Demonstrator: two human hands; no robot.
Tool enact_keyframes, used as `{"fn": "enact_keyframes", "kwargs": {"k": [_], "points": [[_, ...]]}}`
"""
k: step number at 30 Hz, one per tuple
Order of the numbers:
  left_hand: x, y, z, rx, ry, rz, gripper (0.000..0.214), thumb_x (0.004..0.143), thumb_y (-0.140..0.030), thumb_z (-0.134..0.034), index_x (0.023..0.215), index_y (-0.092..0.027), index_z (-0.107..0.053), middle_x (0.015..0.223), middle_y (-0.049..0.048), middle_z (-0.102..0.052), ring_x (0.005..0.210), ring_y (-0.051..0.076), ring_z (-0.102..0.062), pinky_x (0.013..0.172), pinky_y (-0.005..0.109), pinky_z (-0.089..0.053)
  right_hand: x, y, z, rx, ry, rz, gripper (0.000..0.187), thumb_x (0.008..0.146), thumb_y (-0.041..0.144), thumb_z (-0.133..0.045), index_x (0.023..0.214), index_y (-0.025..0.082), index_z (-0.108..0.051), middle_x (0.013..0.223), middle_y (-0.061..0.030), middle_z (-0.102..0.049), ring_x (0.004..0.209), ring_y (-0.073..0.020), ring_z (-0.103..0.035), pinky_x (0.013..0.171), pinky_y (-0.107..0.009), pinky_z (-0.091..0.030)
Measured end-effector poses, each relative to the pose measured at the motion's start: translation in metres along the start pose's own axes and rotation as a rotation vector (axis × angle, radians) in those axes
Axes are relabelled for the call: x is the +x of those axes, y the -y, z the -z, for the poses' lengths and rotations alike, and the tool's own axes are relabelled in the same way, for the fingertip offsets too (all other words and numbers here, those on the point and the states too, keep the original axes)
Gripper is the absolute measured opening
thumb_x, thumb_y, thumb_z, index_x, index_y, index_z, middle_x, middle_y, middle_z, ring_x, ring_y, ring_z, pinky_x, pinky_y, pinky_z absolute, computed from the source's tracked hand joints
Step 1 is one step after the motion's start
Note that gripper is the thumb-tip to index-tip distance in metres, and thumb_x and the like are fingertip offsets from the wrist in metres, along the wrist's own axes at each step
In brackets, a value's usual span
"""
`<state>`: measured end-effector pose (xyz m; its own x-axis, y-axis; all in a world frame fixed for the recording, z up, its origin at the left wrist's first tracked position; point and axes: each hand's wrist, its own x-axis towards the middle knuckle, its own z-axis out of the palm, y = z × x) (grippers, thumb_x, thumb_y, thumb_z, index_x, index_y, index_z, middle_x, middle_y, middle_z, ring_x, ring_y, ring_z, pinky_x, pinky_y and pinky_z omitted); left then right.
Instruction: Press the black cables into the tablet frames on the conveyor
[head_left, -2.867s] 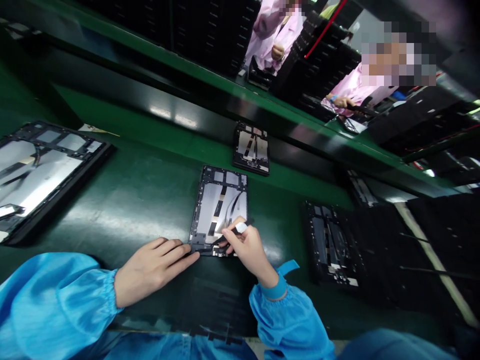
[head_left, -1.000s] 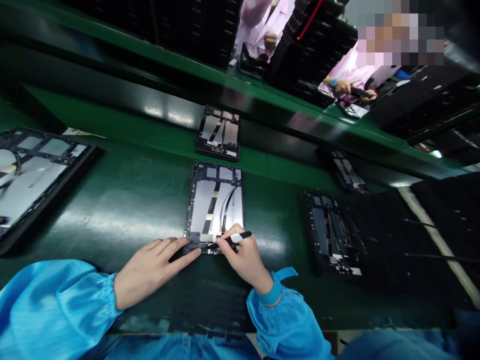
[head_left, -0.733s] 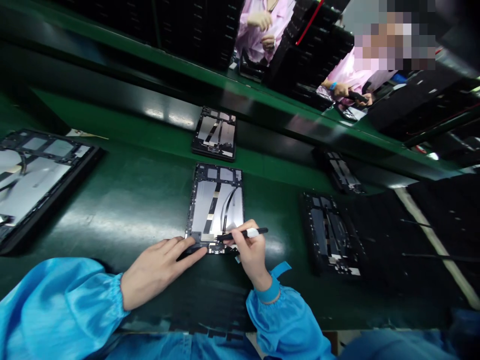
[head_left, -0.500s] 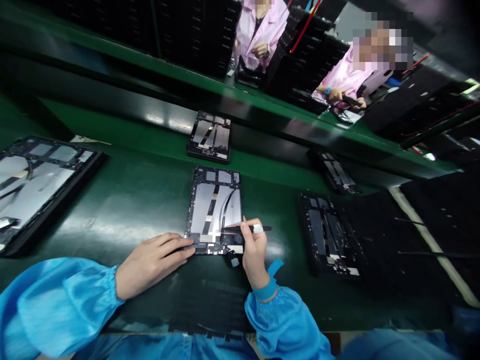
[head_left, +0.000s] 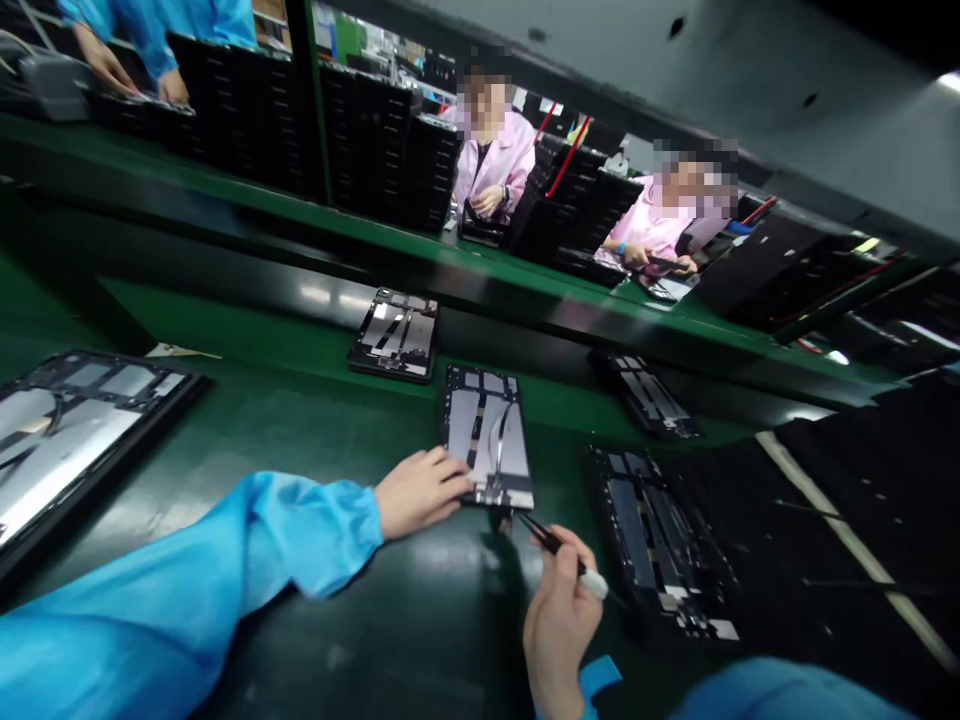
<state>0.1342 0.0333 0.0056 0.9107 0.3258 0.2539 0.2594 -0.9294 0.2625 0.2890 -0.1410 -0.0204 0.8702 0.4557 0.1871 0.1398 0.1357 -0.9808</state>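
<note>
Black open tablet, one: shifted toward the bench's far edge, left hand resting slightly spread on its near-left corner. Tweezers, one: pinched in right hand, now off the tablet; work inside seemingly paused.

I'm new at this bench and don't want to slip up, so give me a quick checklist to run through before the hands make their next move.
1. Left hand steadying the open tablet at its near-left corner: ok.
2. Tweezers secure in the right hand's grip: ok.
3. Tweezer tips clear of the tablet: cannot tell; they point at its near edge, contact unclear.
4. Small dark piece within the tablet's outline: not ok; it sticks out past the near edge.
5. Tiny connectors seated: cannot tell, too small.
</note>
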Motion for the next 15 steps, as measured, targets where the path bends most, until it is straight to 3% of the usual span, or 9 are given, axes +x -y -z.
{"fn": "enact_keyframes", "kwargs": {"k": [4, 7, 9, 12, 15], "points": [[0.088, 0.059, -0.009, 0.028, -0.088, 0.197, 0.025, 0.097, -0.022, -0.065, 0.121, -0.016, -0.064, 0.131, 0.0095, -0.062, 0.122, 0.028, -0.057, 0.102, 0.048, -0.049, -0.004, -0.009, -0.006, -0.198, 0.332, 0.063, 0.035, 0.098, 0.049, -0.060, 0.105, 0.019, -0.076, 0.105, -0.0120, -0.074, 0.091, -0.0257, -0.072, 0.080, -0.038, -0.059], [0.110, 0.107, 0.007, 0.026, -0.173, 0.372, 0.030, 0.099, -0.032, -0.066, 0.124, -0.016, -0.063, 0.136, 0.0110, -0.059, 0.125, 0.029, -0.057, 0.107, 0.054, -0.047, -0.007, -0.011, -0.012, -0.208, 0.430, 0.082, 0.039, 0.099, 0.053, -0.057, 0.106, 0.021, -0.079, 0.106, -0.0119, -0.074, 0.090, -0.0256, -0.073, 0.078, -0.036, -0.061], [0.101, 0.138, 0.029, 0.023, -0.246, 0.547, 0.034, 0.099, -0.035, -0.065, 0.127, -0.016, -0.062, 0.137, 0.0115, -0.058, 0.125, 0.029, -0.057, 0.106, 0.054, -0.048, -0.006, -0.011, -0.014, -0.202, 0.424, 0.071, 0.040, 0.099, 0.054, -0.056, 0.107, 0.023, -0.080, 0.103, -0.0113, -0.075, 0.086, -0.0254, -0.074, 0.076, -0.036, -0.062], [0.066, 0.181, 0.066, 0.013, -0.364, 0.896, 0.038, 0.100, -0.036, -0.064, 0.132, -0.016, -0.058, 0.137, 0.0126, -0.057, 0.121, 0.029, -0.059, 0.102, 0.053, -0.051, -0.002, -0.013, -0.015, -0.203, 0.466, 0.058, 0.038, 0.099, 0.054, -0.058, 0.108, 0.025, -0.081, 0.102, -0.0108, -0.075, 0.086, -0.0264, -0.074, 0.077, -0.036, -0.062], [0.032, 0.209, 0.090, -0.073, -0.394, 1.146, 0.038, 0.099, -0.035, -0.065, 0.131, -0.016, -0.059, 0.132, 0.0118, -0.059, 0.116, 0.028, -0.062, 0.097, 0.048, -0.055, 0.003, -0.021, -0.013, -0.203, 0.525, 0.055, 0.037, 0.097, 0.053, -0.061, 0.111, 0.024, -0.080, 0.103, -0.0111, -0.075, 0.086, -0.0268, -0.075, 0.077, -0.037, -0.062]]}}
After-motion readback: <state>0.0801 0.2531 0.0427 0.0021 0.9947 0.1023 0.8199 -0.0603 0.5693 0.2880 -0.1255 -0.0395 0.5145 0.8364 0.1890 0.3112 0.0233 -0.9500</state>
